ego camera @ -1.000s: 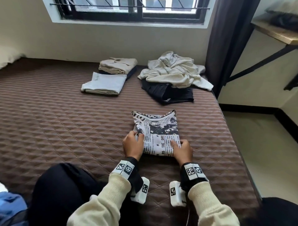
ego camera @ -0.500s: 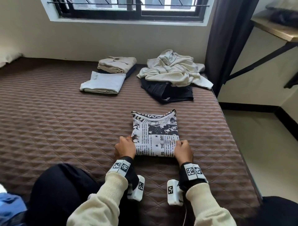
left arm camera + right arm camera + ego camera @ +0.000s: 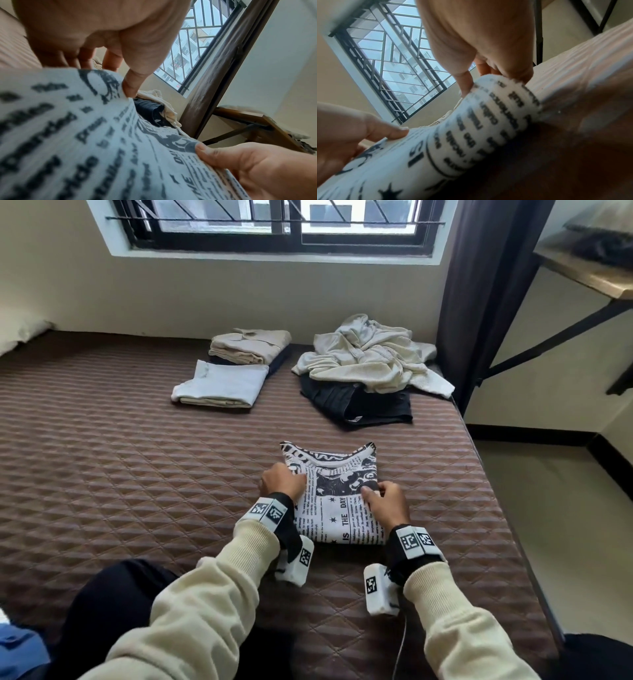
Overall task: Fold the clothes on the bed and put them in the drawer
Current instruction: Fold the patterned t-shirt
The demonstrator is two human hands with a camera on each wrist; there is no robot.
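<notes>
Both hands have advanced from the near hem to the mid-edges of the newsprint-pattern T-shirt (image 3: 334,494), which lies folded on the bed (image 3: 120,474), collar away from the person. Left hand (image 3: 282,482) pinches the left edge; right hand (image 3: 387,501) pinches the right edge. Shirt's long axis runs directly away, both hands equally near. Wrist views confirm thumbs over the cloth, fingers beneath; the head view alone shows the unfolded cream sweater (image 3: 370,354) beyond.
</notes>
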